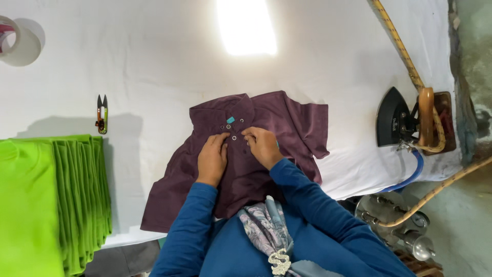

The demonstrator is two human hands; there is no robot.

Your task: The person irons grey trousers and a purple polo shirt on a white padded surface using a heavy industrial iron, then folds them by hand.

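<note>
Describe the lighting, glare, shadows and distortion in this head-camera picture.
Head view: a blown-out glare patch whitens the white table; a soft shadow falls left of the maroon shirt; wide-angle distortion curves the table's edges; both the left hand and the right hand are evenly lit and sharp.
</note>
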